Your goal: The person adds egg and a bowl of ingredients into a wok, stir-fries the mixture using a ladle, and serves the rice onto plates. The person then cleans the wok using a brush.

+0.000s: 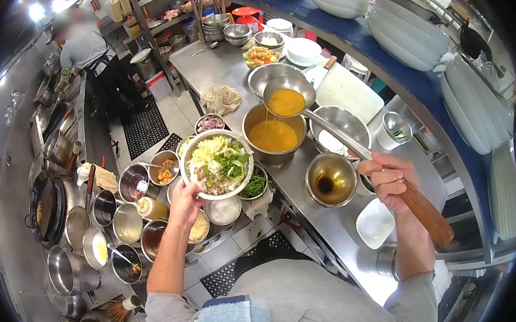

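Note:
My left hand [184,205] grips the rim of a metal bowl [217,196], thumb at its near edge. Pale shredded vegetable [213,155] and chopped greens [229,157] fill it. My right hand [389,180] is wrapped round the wooden handle of a large ladle [345,140]. Yellow liquid, like beaten egg [286,103], lies in the ladle's bowl, tilted slightly, and a thin strand runs down from it. Below is a deep metal pot [277,158] with the same yellow liquid. A metal bowl of brownish oil-like liquid [331,180] stands left of my right hand.
A perforated strainer [351,118] and a white cutting board [352,91] lie beyond the pot. Several seasoning pots, a squeeze bottle [152,209] and a wok [49,205] stand at left. Stacked plates [405,37] line the right shelf. A co-worker [92,53] stands at far left.

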Demonstrator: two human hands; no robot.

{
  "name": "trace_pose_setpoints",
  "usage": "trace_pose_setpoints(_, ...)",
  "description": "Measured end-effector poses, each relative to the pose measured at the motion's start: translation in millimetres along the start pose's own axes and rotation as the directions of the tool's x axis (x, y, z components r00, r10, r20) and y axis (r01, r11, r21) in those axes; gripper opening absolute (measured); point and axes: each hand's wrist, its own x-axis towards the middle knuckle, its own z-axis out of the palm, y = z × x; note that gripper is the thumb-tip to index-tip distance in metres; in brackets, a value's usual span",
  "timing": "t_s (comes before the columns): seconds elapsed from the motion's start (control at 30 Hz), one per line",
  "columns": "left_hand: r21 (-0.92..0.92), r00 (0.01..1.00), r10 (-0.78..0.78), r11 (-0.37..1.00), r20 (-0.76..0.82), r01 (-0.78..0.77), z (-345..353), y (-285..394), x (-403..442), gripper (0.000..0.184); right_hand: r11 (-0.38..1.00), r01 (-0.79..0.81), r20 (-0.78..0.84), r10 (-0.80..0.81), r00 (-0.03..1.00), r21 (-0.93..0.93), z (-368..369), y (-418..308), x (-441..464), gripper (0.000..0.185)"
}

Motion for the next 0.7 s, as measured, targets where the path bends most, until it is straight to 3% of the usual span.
trace_pose_setpoints(0.13, -0.011, 0.999, 0.025, 1.0, 0.033, -0.025, 9, 7, 6, 0.028, 0.992, 0.022, 0.08, -0.012, 0.997, -0.128, -11, -3, 4, 0.025)
trace_pose_setpoints(0.33, 0.018, 0.998, -0.018, 1.0, 0.066, 0.017, -1, 2, 11, 0.035, 0.991, 0.059, 0.012, -0.057, 0.998, -0.124, -18, -4, 5, 0.032)
trace_pose_setpoints(0.4, 0.025, 0.998, -0.021, 1.0, 0.058, 0.019, 1, 1, 16, 0.033, 0.996, 0.052, 0.003, -0.052, 0.999, -0.071, -12, -1, 3, 0.015)
trace_pose_setpoints(0.47, 0.019, 0.999, -0.015, 1.0, 0.043, 0.014, 7, 3, 23, 0.027, 1.0, 0.024, 0.033, -0.025, 0.999, 0.013, -6, 3, 0, 0.013)
trace_pose_setpoints(0.53, 0.054, 0.996, -0.013, 0.999, 0.085, 0.008, 29, 5, 32, 0.025, 0.991, -0.041, 0.105, 0.027, 0.994, 0.131, 0, 1, -4, 0.016)
trace_pose_setpoints(0.63, 0.024, 0.988, 0.017, 0.999, 0.153, -0.021, 69, -7, 61, 0.024, 0.992, -0.025, 0.158, 0.005, 0.987, 0.123, 21, 8, -16, 0.017)
trace_pose_setpoints(0.7, 0.0, 0.994, 0.016, 1.0, 0.112, -0.016, 104, -22, 87, 0.026, 0.996, -0.034, 0.173, 0.02, 0.985, 0.082, 27, 8, -25, 0.02)
